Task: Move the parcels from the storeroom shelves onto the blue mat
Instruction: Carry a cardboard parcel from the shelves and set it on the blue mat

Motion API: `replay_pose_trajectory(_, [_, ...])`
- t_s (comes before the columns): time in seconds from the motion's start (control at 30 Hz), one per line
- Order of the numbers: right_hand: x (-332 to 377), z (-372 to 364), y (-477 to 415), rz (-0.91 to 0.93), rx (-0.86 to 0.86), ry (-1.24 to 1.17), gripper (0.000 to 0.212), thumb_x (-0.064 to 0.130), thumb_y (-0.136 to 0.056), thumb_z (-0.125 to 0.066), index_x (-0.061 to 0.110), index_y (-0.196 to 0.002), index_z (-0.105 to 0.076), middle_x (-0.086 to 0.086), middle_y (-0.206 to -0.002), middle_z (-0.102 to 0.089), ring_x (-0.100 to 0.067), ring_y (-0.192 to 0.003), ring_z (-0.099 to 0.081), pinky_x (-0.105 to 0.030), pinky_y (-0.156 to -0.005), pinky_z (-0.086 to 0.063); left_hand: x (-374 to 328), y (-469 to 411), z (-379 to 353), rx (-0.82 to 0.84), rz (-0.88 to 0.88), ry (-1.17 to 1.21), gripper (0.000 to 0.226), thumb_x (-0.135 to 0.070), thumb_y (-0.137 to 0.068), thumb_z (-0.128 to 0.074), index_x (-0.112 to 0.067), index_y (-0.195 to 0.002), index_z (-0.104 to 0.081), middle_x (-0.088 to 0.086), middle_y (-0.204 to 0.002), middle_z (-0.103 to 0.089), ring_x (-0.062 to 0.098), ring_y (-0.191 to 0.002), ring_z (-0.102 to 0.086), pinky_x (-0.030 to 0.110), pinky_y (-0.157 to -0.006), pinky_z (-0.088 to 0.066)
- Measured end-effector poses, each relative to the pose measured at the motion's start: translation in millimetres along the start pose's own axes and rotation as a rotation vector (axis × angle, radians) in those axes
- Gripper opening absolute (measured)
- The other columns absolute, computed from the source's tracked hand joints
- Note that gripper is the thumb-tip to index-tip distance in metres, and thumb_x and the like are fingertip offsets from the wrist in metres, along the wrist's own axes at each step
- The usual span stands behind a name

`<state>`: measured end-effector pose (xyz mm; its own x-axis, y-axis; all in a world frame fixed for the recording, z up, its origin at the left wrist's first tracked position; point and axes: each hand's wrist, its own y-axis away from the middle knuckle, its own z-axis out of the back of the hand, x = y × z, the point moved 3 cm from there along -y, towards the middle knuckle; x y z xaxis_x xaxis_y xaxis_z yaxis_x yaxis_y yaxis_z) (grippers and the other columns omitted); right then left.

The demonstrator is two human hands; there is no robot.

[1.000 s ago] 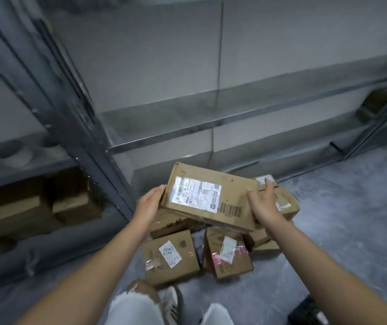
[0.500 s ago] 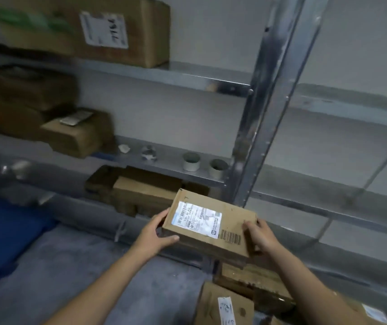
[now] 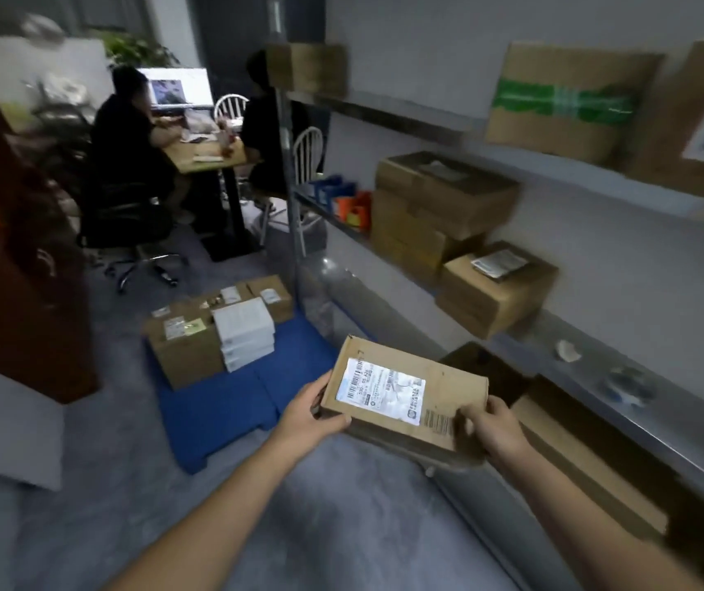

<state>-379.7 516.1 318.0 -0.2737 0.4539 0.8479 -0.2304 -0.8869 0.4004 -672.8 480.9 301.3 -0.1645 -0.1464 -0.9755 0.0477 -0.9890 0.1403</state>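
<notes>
From my head view, I hold the parcel (image 3: 405, 403) label-up just right of the blue mat (image 3: 230, 407). My left hand (image 3: 311, 420) grips one short end and my right hand (image 3: 497, 428) the other, so its long axis runs between them.

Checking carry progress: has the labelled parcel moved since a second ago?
Yes. The labelled parcel has gone from over the floor pile, along the shelving, toward the blue mat.
</notes>
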Motion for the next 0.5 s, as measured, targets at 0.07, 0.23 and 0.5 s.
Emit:
replay_pose_trajectory(0.07, [19.3, -33.6, -23.6, 0.012, 0.049, 0.028, 0.057, 0.018, -0.091, -0.059, 0.009, -0.143, -0.037, -0.014, -0.135, -0.053, -0.03, -0.114, -0.057, -0.042, -0.092, -0.051, 6.0, -17.0, 23.7, -0.059, 0.022, 0.027, 0.074, -0.011, -0.075, -0.08, -0.049, -0.129, -0.047, -0.013, -0.132, -0.054, 0.003, -0.121, -0.052, 0.026, -0.102, -0.044])
replay_pose_trajectory(0.23, [67.2, -102.9, -97.6, 0.055, 0.149, 0.074, 0.075, 0.021, -0.094, -0.057, 0.025, -0.152, -0.01, -0.01, -0.15, -0.036, -0.032, -0.131, -0.045, -0.046, -0.104, -0.041, 17.9, -74.9, 67.4, -0.181, 0.066, 0.039, 0.075, -0.013, -0.078, -0.079, -0.033, -0.141, -0.045, -0.009, -0.137, -0.052, 0.01, -0.125, -0.05, 0.035, -0.107, -0.043])
replay_pose_trajectory(0.5, [141.2, -194.8, -250.5, 0.016, 0.308, 0.194, 0.047, 0.049, -0.088, -0.059, 0.033, -0.125, -0.035, -0.009, -0.136, -0.029, -0.031, -0.11, -0.045, -0.052, -0.088, -0.052, 11.0, -220.6, 122.5, -0.321, 0.097, 0.017, 0.072, -0.023, -0.079, -0.079, -0.044, -0.138, -0.043, -0.02, -0.133, -0.052, 0.002, -0.122, -0.05, 0.031, -0.099, -0.049])
